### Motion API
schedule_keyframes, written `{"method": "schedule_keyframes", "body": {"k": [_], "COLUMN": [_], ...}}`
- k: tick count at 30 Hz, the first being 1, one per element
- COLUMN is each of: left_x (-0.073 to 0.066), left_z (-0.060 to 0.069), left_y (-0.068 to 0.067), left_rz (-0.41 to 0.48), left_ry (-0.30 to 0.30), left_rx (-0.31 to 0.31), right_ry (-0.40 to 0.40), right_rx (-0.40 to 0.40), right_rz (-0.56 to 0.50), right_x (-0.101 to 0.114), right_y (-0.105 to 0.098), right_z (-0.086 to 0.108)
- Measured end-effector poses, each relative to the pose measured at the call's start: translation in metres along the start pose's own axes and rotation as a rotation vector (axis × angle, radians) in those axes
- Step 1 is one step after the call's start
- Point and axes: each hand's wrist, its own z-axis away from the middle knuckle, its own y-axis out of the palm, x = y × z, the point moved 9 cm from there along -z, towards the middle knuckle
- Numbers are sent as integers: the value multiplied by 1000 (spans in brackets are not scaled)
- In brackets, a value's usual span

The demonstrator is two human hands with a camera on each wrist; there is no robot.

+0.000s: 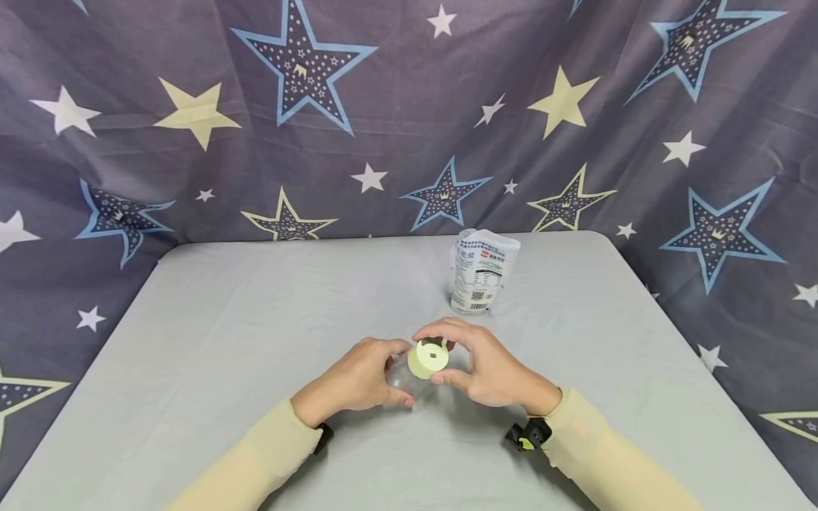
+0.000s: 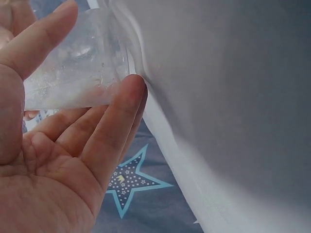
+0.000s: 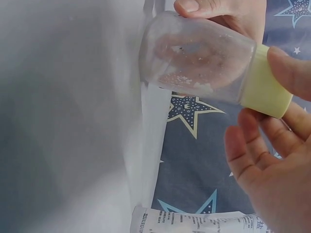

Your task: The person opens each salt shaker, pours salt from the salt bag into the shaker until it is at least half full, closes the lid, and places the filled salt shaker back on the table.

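Note:
A clear bottle (image 3: 199, 58) with a pale yellow-green cap (image 3: 266, 82) stands near the table's middle, a little white grainy matter inside it. My left hand (image 1: 361, 376) grips the bottle's body between thumb and fingers; in the left wrist view the hand (image 2: 73, 145) curls round the clear wall (image 2: 77, 63). The cap (image 1: 428, 358) is pinched by my right hand (image 1: 488, 365), thumb on one side and fingers on the other, as the right wrist view also shows.
A white printed pouch (image 1: 482, 273) stands upright on the grey-covered table (image 1: 275, 305), behind my right hand. A dark curtain (image 1: 396, 92) with stars hangs along the table's back and sides.

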Motion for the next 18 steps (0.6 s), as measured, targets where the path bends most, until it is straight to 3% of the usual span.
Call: {"method": "schedule_keyframes", "body": {"k": [9,18], "left_x": [2,3], "left_z": [1,1], "left_y": [-1,0], "left_rz": [-1,-6], "left_ry": [-21,-28], "left_rx": [10,9], "right_ry": [19,-23], "right_rx": [31,58], "right_rz": [-32,-18], "right_x": [-2,1], "right_y": [3,4], "right_z": [1,1]}}
